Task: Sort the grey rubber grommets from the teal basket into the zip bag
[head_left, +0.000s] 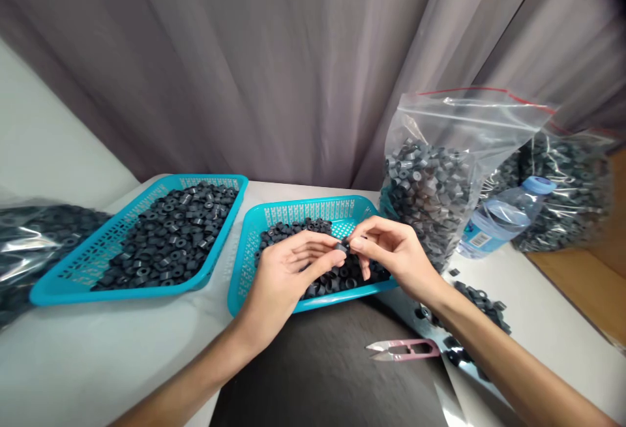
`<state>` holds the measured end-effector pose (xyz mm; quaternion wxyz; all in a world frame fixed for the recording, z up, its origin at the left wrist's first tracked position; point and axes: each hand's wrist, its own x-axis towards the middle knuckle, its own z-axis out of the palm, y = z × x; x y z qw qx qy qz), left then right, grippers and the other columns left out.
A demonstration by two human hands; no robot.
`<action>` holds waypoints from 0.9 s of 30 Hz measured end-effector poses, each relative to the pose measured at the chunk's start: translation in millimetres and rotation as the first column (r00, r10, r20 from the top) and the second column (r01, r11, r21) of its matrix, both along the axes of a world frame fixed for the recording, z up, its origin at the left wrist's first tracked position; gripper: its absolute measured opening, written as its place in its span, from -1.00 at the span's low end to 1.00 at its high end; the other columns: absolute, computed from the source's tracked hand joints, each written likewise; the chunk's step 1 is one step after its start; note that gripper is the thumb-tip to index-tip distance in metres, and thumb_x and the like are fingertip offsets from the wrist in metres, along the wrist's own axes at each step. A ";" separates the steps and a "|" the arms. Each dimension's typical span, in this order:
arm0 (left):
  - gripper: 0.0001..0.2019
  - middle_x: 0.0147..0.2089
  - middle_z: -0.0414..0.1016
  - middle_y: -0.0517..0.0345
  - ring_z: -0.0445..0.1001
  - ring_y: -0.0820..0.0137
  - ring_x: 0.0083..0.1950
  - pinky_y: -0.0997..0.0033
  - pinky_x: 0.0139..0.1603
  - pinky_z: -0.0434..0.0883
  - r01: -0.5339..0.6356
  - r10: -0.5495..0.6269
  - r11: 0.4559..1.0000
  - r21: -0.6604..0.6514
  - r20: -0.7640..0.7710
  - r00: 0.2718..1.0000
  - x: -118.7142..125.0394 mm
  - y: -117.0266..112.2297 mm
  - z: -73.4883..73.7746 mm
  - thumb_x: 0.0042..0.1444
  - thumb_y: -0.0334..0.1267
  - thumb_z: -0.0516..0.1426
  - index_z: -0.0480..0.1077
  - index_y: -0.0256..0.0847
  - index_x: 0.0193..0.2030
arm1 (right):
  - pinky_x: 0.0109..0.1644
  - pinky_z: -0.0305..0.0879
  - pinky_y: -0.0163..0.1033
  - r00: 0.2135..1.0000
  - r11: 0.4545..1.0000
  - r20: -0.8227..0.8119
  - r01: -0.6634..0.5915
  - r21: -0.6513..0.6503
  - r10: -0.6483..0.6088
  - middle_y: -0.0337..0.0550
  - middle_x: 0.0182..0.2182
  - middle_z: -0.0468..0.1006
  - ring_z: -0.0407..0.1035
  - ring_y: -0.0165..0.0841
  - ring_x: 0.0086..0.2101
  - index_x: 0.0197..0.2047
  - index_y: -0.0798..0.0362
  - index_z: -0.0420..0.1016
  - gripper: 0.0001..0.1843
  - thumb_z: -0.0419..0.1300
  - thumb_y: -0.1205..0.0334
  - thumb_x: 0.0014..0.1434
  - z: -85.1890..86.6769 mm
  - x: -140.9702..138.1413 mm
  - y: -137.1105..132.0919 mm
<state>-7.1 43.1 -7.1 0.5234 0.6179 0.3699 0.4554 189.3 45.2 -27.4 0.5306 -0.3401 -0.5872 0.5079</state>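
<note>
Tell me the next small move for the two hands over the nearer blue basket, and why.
Probably turn the small black ring between the fingers, keeping it above the nearer basket. The left hand and right hand both pinch this one ring by their fingertips, directly over the basket's pile, so a slip would likely land it among the other rings.

Two bare hands show, the left hand and the right hand, each with slim fingers and nails that, where visible, look short and plain. The left forearm and the right forearm are lean and uncovered to the lower edge of the view.
</note>
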 end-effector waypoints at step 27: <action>-0.87 -0.31 0.69 0.21 0.67 0.36 -0.22 0.44 -0.09 0.58 -0.005 0.005 1.000 -0.013 0.002 1.000 -0.8 -6.0 -1.0 0.09 -0.22 0.34 0.56 -0.15 -0.22 | -0.51 0.41 -0.35 0.994 0.994 -0.015 -0.111 -0.006 0.111 -0.19 -0.33 0.54 0.37 -0.42 -0.42 -0.11 -0.07 0.70 -0.76 0.42 0.20 0.10 -7.3 8.2 -0.2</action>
